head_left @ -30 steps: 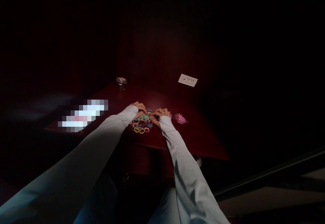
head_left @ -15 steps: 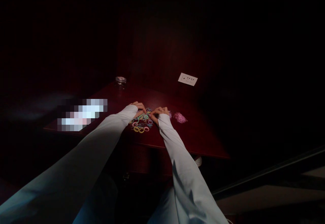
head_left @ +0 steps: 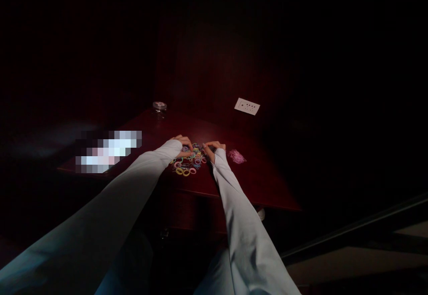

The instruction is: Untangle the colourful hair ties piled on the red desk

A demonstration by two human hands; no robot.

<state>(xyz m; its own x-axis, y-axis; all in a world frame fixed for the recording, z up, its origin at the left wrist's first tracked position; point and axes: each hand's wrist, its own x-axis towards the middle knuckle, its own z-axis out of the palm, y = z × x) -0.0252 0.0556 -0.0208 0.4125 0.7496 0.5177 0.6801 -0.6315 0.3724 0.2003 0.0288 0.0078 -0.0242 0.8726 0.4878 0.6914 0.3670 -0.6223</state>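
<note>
A tangled pile of colourful hair ties (head_left: pixel 186 170), in yellow, pink, green and purple, lies on the dark red table (head_left: pixel 197 186). At the pile's left and far side, my left hand (head_left: pixel 182 144) curls down with thumb and fingertips close together. My right hand (head_left: pixel 214 148) is at the pile's right edge, its thumb and index finger pinched. What either hand pinches is too small and dark to make out. Just right of my right hand sits a bunch of thin pink bands (head_left: pixel 237 156).
A clear lidded jar (head_left: pixel 159 109) stands at the table's back left. A bright, pixelated flat object (head_left: pixel 109 151) lies on the left side. A white wall socket (head_left: pixel 247 106) is behind the table. The surroundings are very dark.
My right hand has moved slightly right, away from my left hand, and more of the pile shows between them. My left hand has barely shifted.
</note>
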